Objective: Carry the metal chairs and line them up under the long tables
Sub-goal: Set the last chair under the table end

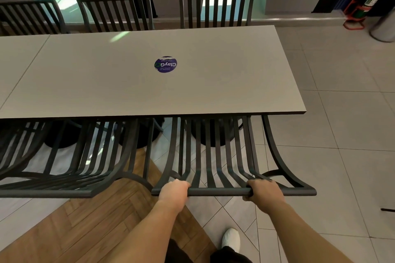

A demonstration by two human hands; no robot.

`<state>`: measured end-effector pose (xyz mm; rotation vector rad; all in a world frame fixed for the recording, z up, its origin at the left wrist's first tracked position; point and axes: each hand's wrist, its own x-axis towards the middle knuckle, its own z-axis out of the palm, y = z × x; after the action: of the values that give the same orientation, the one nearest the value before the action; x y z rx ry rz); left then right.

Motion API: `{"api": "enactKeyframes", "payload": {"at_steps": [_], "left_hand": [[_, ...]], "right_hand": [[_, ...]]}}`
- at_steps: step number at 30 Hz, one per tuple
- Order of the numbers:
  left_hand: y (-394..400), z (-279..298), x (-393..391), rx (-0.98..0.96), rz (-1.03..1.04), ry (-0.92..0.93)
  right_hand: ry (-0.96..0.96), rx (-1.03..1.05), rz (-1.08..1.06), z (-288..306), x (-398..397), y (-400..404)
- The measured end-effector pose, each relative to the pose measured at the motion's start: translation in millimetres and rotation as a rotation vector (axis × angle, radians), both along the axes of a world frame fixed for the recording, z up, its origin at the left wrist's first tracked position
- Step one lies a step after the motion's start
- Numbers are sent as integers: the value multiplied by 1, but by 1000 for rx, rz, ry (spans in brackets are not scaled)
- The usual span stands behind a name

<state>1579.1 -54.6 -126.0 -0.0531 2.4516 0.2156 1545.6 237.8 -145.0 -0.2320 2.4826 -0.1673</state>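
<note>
Our left hand [173,191] and right hand [263,190] wrapped tight round chair [215,156] top rail; seat under long table [149,74]. Step: tucking in. Next, we judge: square with neighbour chair [70,156].

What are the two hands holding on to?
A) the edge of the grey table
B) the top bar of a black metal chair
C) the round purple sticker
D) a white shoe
B: the left hand and the right hand are both wrapped around the top bar of the metal chair that is tucked under the long table.
</note>
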Motion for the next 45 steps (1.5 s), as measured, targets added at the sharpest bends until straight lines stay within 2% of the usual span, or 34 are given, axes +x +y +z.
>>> {"api": "enactKeyframes", "payload": {"at_steps": [5,14,24,32,38,42,45], "left_hand": [[7,1,2,-13,76,-21],[34,-4,1,-53,107,-72],[16,-16,-15,-86,44,-184],[15,-13,-12,-85,-32,-149],[23,23,-36,59,-63,-289],[58,46,-61,90,-101,-200],[99,53,-84,118,-84,-89]], "right_hand": [[-60,-58,17,4,-4,7],[-54,-22,43,8,-9,26],[-23,7,25,3,-6,8],[-82,7,-7,7,-8,6],[-259,-86,-73,24,-18,8],[-385,-246,-198,39,-28,23],[-344,-335,-340,45,-44,49]]}}
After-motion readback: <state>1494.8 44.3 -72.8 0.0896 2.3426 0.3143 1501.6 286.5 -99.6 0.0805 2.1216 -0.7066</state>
